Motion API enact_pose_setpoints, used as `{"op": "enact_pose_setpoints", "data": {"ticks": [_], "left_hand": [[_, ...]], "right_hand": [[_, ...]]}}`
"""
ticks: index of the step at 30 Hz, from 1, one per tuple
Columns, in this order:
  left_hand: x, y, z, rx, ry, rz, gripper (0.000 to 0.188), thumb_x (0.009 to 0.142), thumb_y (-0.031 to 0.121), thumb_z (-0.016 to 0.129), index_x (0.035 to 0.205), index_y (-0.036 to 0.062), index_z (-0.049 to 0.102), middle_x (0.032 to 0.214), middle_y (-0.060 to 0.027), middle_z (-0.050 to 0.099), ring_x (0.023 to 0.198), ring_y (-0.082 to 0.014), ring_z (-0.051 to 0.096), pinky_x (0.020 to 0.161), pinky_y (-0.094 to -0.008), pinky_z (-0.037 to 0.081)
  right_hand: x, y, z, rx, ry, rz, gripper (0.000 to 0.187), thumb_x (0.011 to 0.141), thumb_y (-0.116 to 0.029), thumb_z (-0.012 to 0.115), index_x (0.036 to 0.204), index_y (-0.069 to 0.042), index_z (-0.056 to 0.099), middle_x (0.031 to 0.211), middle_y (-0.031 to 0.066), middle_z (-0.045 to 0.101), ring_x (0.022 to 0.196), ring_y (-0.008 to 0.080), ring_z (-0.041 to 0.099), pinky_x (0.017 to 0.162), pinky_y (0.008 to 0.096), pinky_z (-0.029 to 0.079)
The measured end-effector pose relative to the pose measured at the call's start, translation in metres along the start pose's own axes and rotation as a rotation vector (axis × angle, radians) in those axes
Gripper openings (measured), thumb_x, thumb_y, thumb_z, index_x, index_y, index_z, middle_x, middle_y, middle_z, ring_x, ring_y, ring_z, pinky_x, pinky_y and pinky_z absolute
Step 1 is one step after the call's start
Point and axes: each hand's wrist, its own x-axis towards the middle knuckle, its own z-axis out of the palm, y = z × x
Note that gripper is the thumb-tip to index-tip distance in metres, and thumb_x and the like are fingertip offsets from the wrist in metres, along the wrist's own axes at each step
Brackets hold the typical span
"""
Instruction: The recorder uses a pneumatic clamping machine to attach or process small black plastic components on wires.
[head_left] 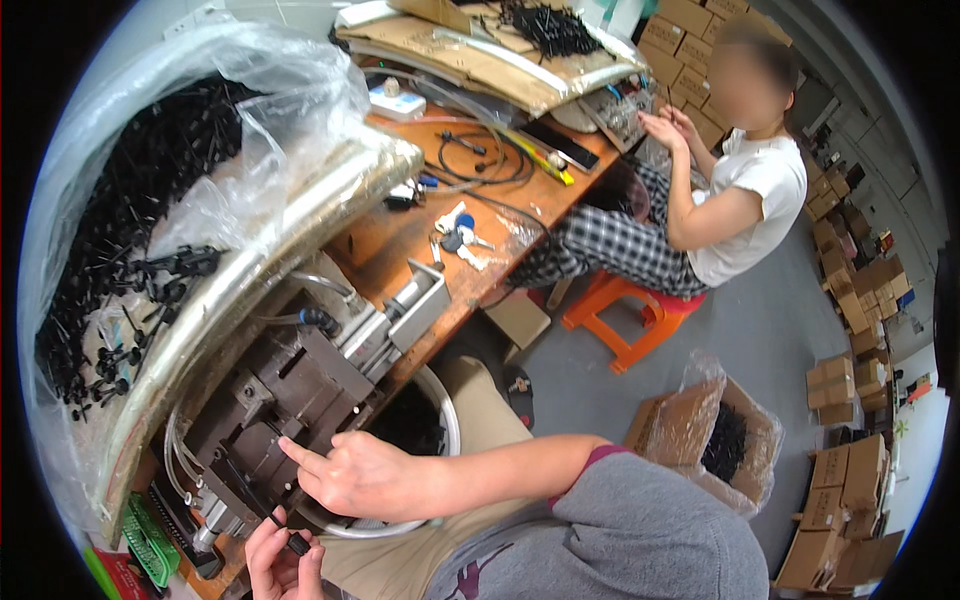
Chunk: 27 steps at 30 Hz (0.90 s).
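Observation:
My left hand point(283, 562), low in the view, pinches a small black plastic part point(298, 544) with a slim dark stem. The stem reaches up toward a dark metal fixture point(255, 425) on the bench. My right hand point(365, 478) is over the near side of that fixture. Its index finger is stretched out toward the metal, and I see nothing held in it; the other fingers are partly bent. A pneumatic cylinder point(372, 335) with clear hoses is mounted at the fixture's far end.
A plastic-lined tray point(330, 185) of black parts stands behind the fixture. Keys point(458, 238) and cables lie on the wooden bench point(400, 250). A white-rimmed tub point(448, 405) sits by my legs. A co-worker point(740, 190) sits farther along; a lined carton point(765, 450) stands on the floor.

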Motion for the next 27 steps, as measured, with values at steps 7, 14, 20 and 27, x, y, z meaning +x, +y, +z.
{"op": "enact_pose_setpoints", "data": {"ticks": [7,14,20,27], "left_hand": [[0.013,0.033,0.024,0.067,-0.035,0.054,0.031,0.082,-0.016,0.068,0.111,-0.0067,0.064,0.136,-0.0193,0.055,0.104,-0.0231,0.065,0.088,-0.0317,0.055],[0.013,0.018,0.02,0.083,0.045,0.141,0.037,0.072,-0.013,0.07,0.106,-0.0021,0.063,0.141,-0.0197,0.048,0.095,-0.0157,0.065,0.079,-0.0239,0.057],[0.005,0.029,0.026,0.158,0.076,0.123,0.053,0.067,-0.003,0.08,0.118,-0.0023,0.063,0.124,-0.0169,0.056,0.087,-0.0163,0.06,0.073,-0.0254,0.049],[0.006,0.037,0.026,0.209,0.074,0.189,0.038,0.061,-0.002,0.087,0.095,-0.0009,0.071,0.125,-0.0214,0.059,0.084,-0.0192,0.067,0.078,-0.0308,0.054]], "right_hand": [[-0.001,0.003,-0.002,0.027,-0.055,-0.017,0.016,0.075,-0.011,0.06,0.082,0.003,0.061,0.123,0.0336,0.06,0.06,0.0223,0.067,0.058,0.0306,0.052],[0.004,0.003,-0.011,0.022,-0.076,-0.002,0.016,0.076,-0.012,0.06,0.082,0.003,0.061,0.123,0.0338,0.06,0.063,0.0249,0.069,0.059,0.0328,0.054],[0.002,0.006,-0.007,0.062,-0.013,0.037,0.011,0.075,-0.013,0.06,0.079,-0.003,0.059,0.123,0.03,0.062,0.059,0.0242,0.067,0.055,0.033,0.053],[0.005,0.006,-0.017,0.151,-0.073,0.04,0.013,0.072,-0.009,0.063,0.081,-0.002,0.058,0.123,0.0293,0.062,0.058,0.0253,0.066,0.061,0.0318,0.052]]}}
